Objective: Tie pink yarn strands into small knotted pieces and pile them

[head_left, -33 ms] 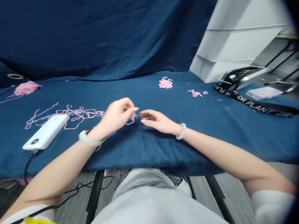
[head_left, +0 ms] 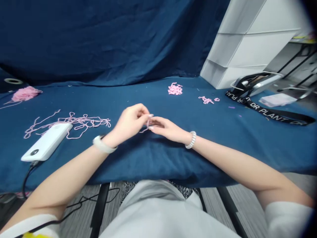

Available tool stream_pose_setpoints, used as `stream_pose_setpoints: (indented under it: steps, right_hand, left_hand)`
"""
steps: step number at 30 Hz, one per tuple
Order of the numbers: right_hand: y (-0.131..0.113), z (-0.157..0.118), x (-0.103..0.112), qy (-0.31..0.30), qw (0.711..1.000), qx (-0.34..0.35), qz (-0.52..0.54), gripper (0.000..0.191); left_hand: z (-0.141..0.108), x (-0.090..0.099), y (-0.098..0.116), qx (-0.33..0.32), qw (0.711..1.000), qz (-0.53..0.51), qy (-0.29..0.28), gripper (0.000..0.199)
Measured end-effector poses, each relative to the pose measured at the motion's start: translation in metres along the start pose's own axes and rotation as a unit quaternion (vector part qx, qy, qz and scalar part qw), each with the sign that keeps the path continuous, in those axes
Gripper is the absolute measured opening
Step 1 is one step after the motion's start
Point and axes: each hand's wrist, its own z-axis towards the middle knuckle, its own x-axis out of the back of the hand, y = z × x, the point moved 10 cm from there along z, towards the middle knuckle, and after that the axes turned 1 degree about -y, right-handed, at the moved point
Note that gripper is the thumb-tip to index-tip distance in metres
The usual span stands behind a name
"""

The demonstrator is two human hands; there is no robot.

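Note:
My left hand (head_left: 132, 121) is closed in a pinch, with a short piece of pink yarn (head_left: 148, 124) hanging from its fingertips. The tail of this yarn droops just below the fingers, over the blue cloth. My right hand (head_left: 167, 129) meets it from the right, its fingers curled and its thumb against the yarn; the exact hold is small and partly hidden. Left of my left hand lie loose lengths of pink yarn (head_left: 85, 121). Farther back are a pile of short pink yarn pieces (head_left: 175, 89) and a few more yarn pieces (head_left: 206, 99).
A white power bank (head_left: 47, 142) with a black cable lies at the left on the blue cloth (head_left: 119, 96). Behind it sits a pink yarn ball (head_left: 26, 94). At the right are white boxes (head_left: 237, 49), a black lettered strap (head_left: 269, 112) and a flat pale case (head_left: 277, 99).
My left hand has moved a little to the right, bringing the yarn to my right fingertips. The gap between the hands has closed. My right hand has barely moved.

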Motion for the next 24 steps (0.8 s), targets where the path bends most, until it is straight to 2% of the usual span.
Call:
stream_pose_setpoints:
  steps: [2,3,4,6,9,12,15,18,21,23,24]
  right_hand:
    - [0.007,0.006,-0.008,-0.014,0.988,-0.034,0.147,0.035]
    - [0.011,0.008,-0.009,-0.009,0.977,-0.049,0.206,0.038]
    - [0.015,0.008,-0.005,0.01,0.968,-0.054,0.247,0.043]
    - [0.025,0.004,0.008,0.065,0.962,-0.062,0.259,0.046]
    - [0.04,-0.009,0.022,0.107,0.976,-0.094,0.162,0.037]
    - [0.05,-0.021,0.023,0.118,0.985,-0.12,0.032,0.025]
    - [0.05,-0.025,0.014,0.11,0.988,-0.091,-0.054,0.027]
    - [0.044,-0.023,0.014,0.113,0.987,-0.064,-0.095,0.027]
    - [0.021,-0.023,0.019,0.11,0.981,-0.019,-0.16,0.027]
    - [0.005,-0.025,0.02,0.098,0.978,0.0,-0.187,0.025]
    - [-0.004,-0.027,0.022,0.104,0.972,0.019,-0.209,0.024]
  left_hand:
    - [0.015,-0.028,-0.004,-0.005,0.994,-0.105,0.0,0.012]
    - [0.019,-0.036,-0.01,0.003,0.989,-0.148,0.022,0.011]
    - [0.019,-0.041,-0.019,0.016,0.983,-0.177,0.051,0.011]
    - [0.014,-0.053,-0.039,0.059,0.978,-0.189,0.071,0.015]
    - [-0.001,-0.067,-0.052,0.087,0.982,-0.165,0.035,0.018]
    - [-0.02,-0.061,-0.056,0.087,0.988,-0.121,0.043,0.012]
    - [-0.036,-0.064,-0.074,0.14,0.981,-0.133,0.036,0.011]
    - [-0.036,-0.064,-0.079,0.13,0.981,-0.14,0.043,0.012]
    - [-0.026,-0.06,-0.064,0.083,0.987,-0.13,0.051,0.015]
    - [-0.021,-0.06,-0.043,0.034,0.993,-0.111,0.032,0.014]
    - [-0.021,-0.054,-0.031,-0.003,0.995,-0.086,0.056,0.012]
